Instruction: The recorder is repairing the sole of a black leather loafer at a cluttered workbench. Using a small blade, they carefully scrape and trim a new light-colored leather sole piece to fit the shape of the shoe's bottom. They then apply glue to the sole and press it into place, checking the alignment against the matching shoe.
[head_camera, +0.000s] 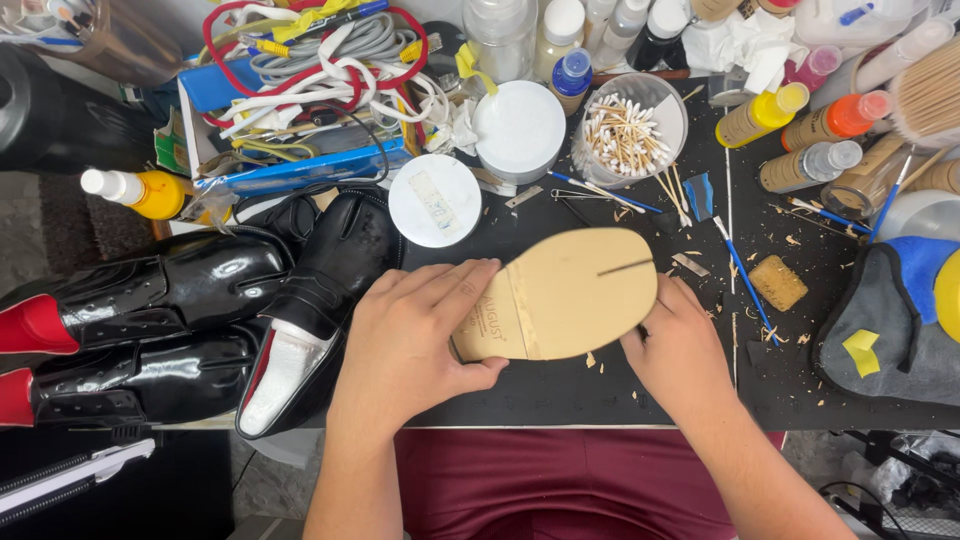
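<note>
Lying on the table: a tan leather sole (570, 295) rests flat on the black work mat (560, 385), near the front edge, between the two hands.
Left hand: the left hand (415, 335) lies palm down on the narrow left end of the sole, fingers close together and only a little bent, the thumb curled under the near edge; it presses and pinches this end.
Right hand: the right hand (672, 345) is curled closed at the right near rim of the sole, touching it; what is inside the fingers, I cannot tell.
Long axis: the sole runs from left to right, slightly rising to the far right; the wide rounded toe points right, and a short dark slit is near that end.
Left side: black glossy shoes (200, 320) with red lining lie just beside the left hand, one touching the wrist area.
Far side: a white round lid (434, 200), a cup of cotton swabs (630, 135) and several paint bottles (800, 120) stand behind.
Right side: a blue thin brush (745, 275) and a small tan block (778, 282) lie near; a grey cloth (890, 330) is further right.
Open room: the mat in front of the sole is bare except small shavings, until the table edge.
</note>
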